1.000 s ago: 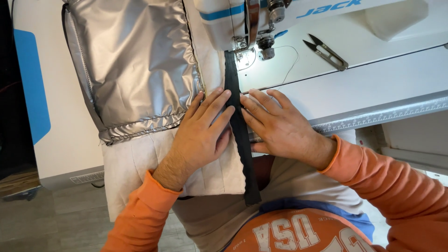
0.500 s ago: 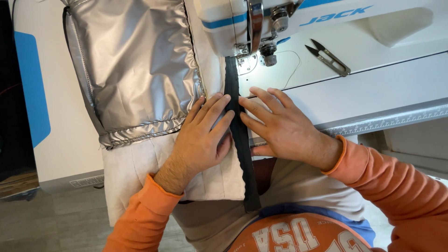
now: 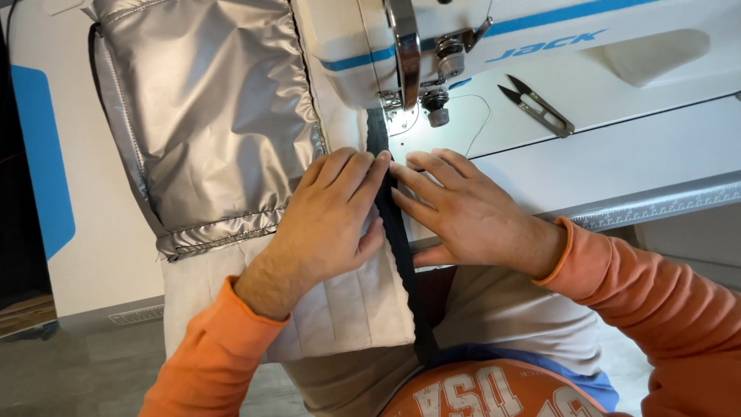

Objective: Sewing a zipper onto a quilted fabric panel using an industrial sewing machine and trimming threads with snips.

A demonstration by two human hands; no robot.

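Hands: two were at work, both flat and open, gripping nothing.
Left hand (image 3: 328, 220): it pressed palm-down on the pale quilted fabric (image 3: 340, 316), fingertips touching the dark strip.
Right hand (image 3: 471, 212): it lay just beside the strip on the other side, fingers spread on the white counter (image 3: 617, 162).
Strip: one black strip (image 3: 397, 239) ran from under the needle down between the hands and off the counter edge toward the lap.
Silver panel: one shiny padded piece (image 3: 208, 123) lay left of the strip, joined to the quilted fabric.
Change: compared with half a second before, both hands sat closer to the needle, and the machine head filled more of the view.
Machine: one white sewing machine (image 3: 363, 54) stood over the strip's top end, hiding it there.
Snips: one pair of thread snips (image 3: 538, 106) rested well apart, on the machine bed to the right.
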